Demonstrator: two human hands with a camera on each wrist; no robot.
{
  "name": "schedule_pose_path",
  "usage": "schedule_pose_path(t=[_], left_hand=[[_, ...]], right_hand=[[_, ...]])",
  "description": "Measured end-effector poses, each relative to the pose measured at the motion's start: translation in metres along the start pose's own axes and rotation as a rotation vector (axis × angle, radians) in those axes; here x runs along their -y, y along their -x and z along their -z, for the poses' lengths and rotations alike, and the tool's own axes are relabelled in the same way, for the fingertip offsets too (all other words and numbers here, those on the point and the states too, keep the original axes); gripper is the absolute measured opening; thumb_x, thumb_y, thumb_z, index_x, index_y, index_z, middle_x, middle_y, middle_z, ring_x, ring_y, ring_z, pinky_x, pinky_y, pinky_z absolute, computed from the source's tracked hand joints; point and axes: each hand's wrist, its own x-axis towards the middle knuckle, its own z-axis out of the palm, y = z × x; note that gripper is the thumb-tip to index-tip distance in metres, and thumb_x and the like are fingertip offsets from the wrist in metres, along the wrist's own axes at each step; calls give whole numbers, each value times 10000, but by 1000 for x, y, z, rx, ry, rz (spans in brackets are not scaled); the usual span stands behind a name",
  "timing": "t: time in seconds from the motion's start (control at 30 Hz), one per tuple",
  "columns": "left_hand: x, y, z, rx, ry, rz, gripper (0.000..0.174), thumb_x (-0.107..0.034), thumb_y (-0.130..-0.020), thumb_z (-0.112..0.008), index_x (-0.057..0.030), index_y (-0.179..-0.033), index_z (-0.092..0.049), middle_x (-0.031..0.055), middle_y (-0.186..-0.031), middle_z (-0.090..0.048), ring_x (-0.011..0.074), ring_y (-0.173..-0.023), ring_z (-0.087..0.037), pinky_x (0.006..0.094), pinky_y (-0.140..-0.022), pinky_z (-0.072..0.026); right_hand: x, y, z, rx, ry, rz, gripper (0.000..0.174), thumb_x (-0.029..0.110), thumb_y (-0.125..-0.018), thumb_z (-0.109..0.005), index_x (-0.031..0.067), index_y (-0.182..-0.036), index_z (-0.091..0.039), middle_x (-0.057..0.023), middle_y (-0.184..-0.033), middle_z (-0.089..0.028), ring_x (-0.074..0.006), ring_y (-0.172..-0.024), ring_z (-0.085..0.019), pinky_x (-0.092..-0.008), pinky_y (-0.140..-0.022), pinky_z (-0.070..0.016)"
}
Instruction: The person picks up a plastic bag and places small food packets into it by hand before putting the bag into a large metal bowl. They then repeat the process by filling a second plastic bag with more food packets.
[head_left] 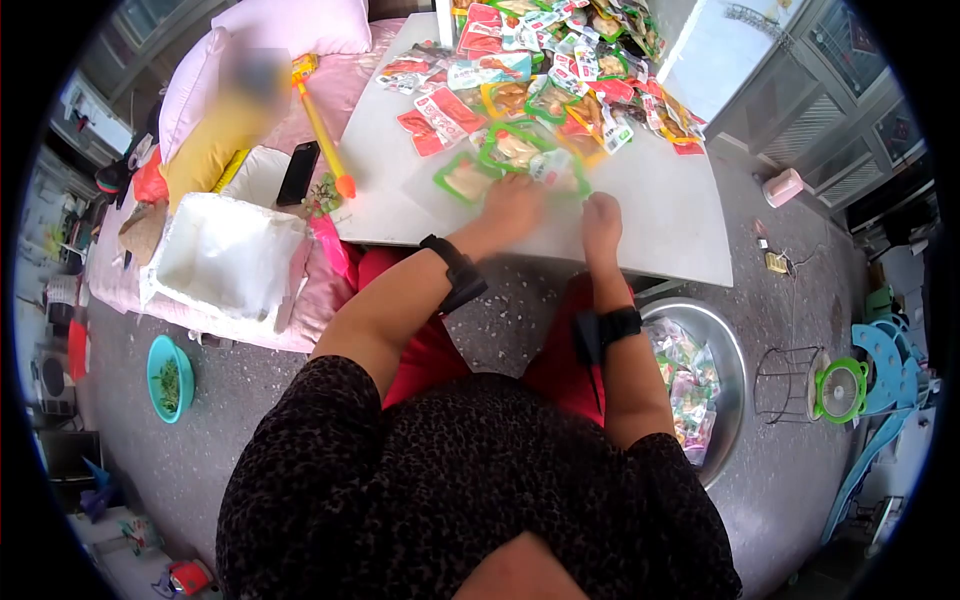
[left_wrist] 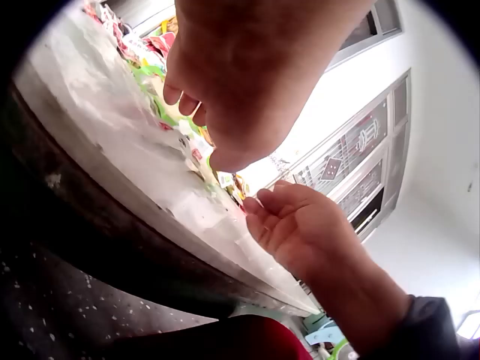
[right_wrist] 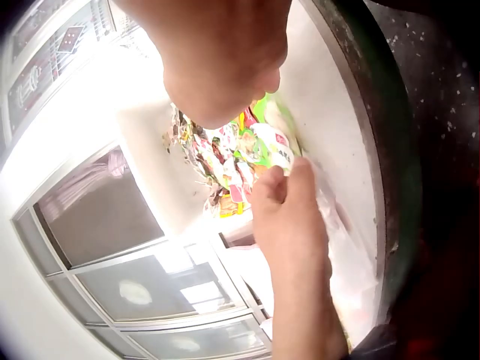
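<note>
Loose on the white table [head_left: 670, 215], green-edged clear packets of pale food [head_left: 515, 150] lie near its front edge. My left hand [head_left: 512, 215] is blurred, low over their near side; in the right wrist view its thumb and forefinger [right_wrist: 292, 214] reach a packet with a white label [right_wrist: 276, 144]. Just right of these packets is my right hand [head_left: 602, 232], its fingers curled in the left wrist view [left_wrist: 300, 232]. Whether either hand grips a packet edge is not clear. A thin clear plastic sheet [right_wrist: 341, 240] lies beside the left hand.
Many red, white and orange packets [head_left: 570, 60] pile up at the table's back. A metal basin [head_left: 735, 385] of packets stands on the floor at right. Left are a white foam box [head_left: 225, 255], a phone [head_left: 298, 174] and a yellow toy hammer [head_left: 322, 130].
</note>
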Motion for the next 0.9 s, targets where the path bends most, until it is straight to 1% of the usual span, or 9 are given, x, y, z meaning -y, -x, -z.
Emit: schedule_pose_path(t=[0.03, 0.13, 0.23, 0.43, 0.53, 0.63, 0.73, 0.83, 0.9], left_hand=[[1, 2, 0, -48, 6, -30, 179, -173, -640, -513, -82, -787, -561, 114, -849, -528, 280, -814, -496, 399, -667, -406], [7, 1, -8, -18, -114, 29, 199, -168, -639, -517, -88, -812, -573, 97, -862, -523, 266, -839, -488, 393, -677, -406], [11, -3, -17, 88, -139, 27, 173, -167, -642, -520, -85, -784, -574, 90, -824, -525, 267, -833, -488, 398, -679, -404], [6, -12, -32, -54, -202, -119, 125, -132, -671, -489, -64, -743, -565, 86, -714, -528, 263, -710, -519, 372, -609, -424], [-6, -25, -17, -48, -242, -62, 133, -115, -691, -468, -53, -760, -563, 98, -711, -535, 268, -650, -524, 359, -568, -429], [-18, -33, -3, -98, 40, 193, 117, -103, -724, -454, -31, -752, -543, 115, -703, -528, 238, -630, -525, 329, -538, -425], [-44, -24, 33, 14, 899, 571, 132, -82, -737, -406, -22, -752, -523, 104, -731, -526, 214, -618, -550, 326, -526, -449], [-57, 2, 25, -66, 1565, 705, 131, -110, -777, -421, -1, -776, -493, 79, -720, -511, 152, -650, -525, 284, -551, -425], [-62, 19, 19, -27, 1626, 683, 148, -111, -783, -418, 3, -837, -494, 61, -754, -520, 140, -646, -523, 263, -554, -427]], right_hand=[[3, -1, 1, 12, -14, -52, 135, 27, -722, -485, -15, -848, -506, -110, -783, -536, -168, -733, -513, -258, -684, -408], [-14, 0, -2, 27, -224, -243, 143, 35, -718, -490, -16, -850, -508, -102, -795, -538, -162, -744, -511, -254, -690, -404], [-20, 5, -3, 26, -259, -278, 146, 45, -716, -496, -20, -847, -509, -98, -794, -539, -162, -752, -509, -253, -697, -402], [-11, 17, 5, 22, -224, -274, 139, 47, -715, -504, -22, -835, -516, -92, -789, -538, -156, -758, -508, -248, -690, -403], [-11, 20, 10, 66, -207, -302, 147, 62, -736, -502, -4, -868, -504, -72, -807, -534, -149, -754, -509, -258, -656, -413], [23, 26, 17, 33, -573, -534, 158, 93, -765, -487, 25, -908, -480, -47, -830, -523, -146, -746, -514, -266, -619, -421], [-2, 29, 22, 250, -994, -633, 177, 141, -787, -492, 41, -930, -458, -41, -861, -518, -153, -740, -524, -271, -592, -426], [17, 35, 25, 339, -916, -612, 170, 155, -794, -499, 41, -915, -464, -58, -867, -524, -165, -739, -531, -287, -603, -441], [34, 38, 30, 332, -989, -704, 163, 149, -793, -506, 40, -908, -468, -67, -869, -529, -172, -734, -534, -301, -613, -450]])
